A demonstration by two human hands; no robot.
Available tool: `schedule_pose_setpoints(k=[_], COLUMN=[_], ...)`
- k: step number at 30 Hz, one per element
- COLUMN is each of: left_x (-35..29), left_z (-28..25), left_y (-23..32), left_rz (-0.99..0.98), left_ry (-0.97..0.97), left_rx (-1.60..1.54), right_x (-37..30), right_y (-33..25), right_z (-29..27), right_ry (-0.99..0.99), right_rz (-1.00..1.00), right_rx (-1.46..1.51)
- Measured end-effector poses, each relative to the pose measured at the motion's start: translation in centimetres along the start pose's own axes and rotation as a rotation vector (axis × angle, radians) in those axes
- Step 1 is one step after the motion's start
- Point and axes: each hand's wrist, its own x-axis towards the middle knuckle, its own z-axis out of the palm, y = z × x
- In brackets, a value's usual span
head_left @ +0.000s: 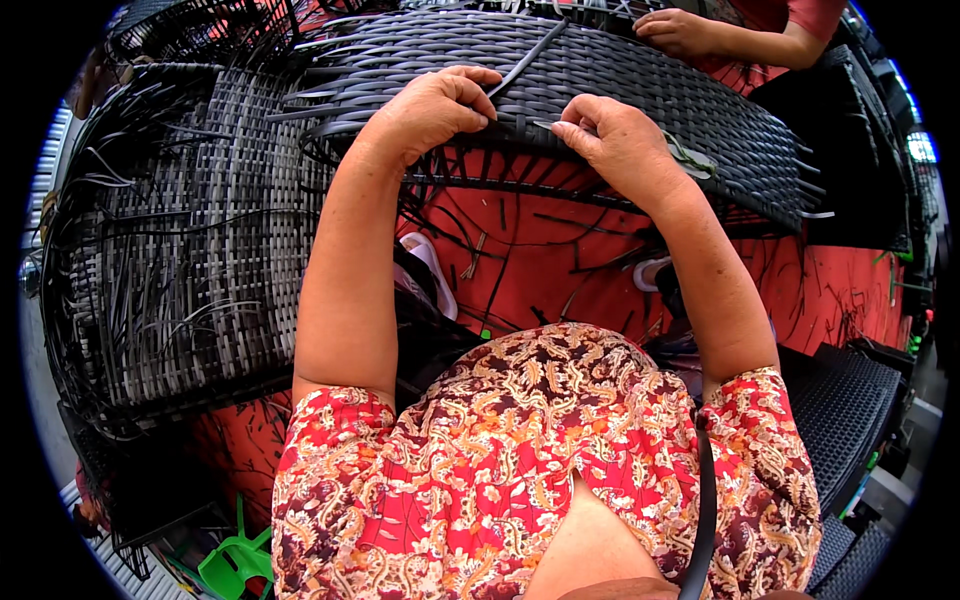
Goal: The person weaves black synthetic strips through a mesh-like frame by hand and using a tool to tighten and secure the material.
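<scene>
A dark grey woven wicker panel (620, 85) lies across in front of me, its loose strand ends sticking out at both sides. At its near edge my left hand (435, 108) is closed, with thumb and fingers pinching a flat grey plastic strip (530, 58) that slants up across the weave. My right hand (615, 140) is closed at the same edge, a short way to the right. A thin pale tip (543, 124) pokes out from its fingers; the rest is hidden, so its kind cannot be told. Beside my right wrist is a whitish-green object (692, 158).
A larger grey and white woven piece (240, 250) with loose strands stands at left. Strip scraps litter the red floor covering (500, 240). Another person's hand (675, 32) rests at the panel's far edge. A green plastic stool (238, 560) and more dark wicker (840, 400) are nearby.
</scene>
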Motion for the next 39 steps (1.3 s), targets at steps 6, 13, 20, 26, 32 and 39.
schedule_pose_setpoints(k=[6, 13, 20, 26, 32, 39], left_x=[0.2, 1.1, 1.4, 1.4, 1.1, 1.7], left_z=[0.0, 0.7, 1.0, 1.0, 1.0, 1.3], left_y=[-0.5, -1.0, -1.1, -1.3, -1.1, -1.4], left_rz=[0.039, 0.087, 0.082, 0.068, 0.076, 0.157], left_ry=[-0.004, 0.014, 0.022, 0.009, 0.013, 0.030], left_rx=[0.027, 0.161, 0.190, 0.126, 0.096, 0.253], right_x=[0.7, 1.6, 1.5, 2.4, 4.3, 6.1], right_y=[0.2, 0.8, 1.3, 0.9, 1.9, 1.3], right_z=[0.7, 1.4, 0.9, 1.9, 0.9, -1.5], right_ry=[0.108, 0.303, 0.317, 0.325, 0.147, -0.101], right_rz=[-0.213, -0.440, -0.542, -0.574, -0.637, -0.750], right_rx=[-0.328, -0.507, -0.495, -0.504, -0.314, -0.420])
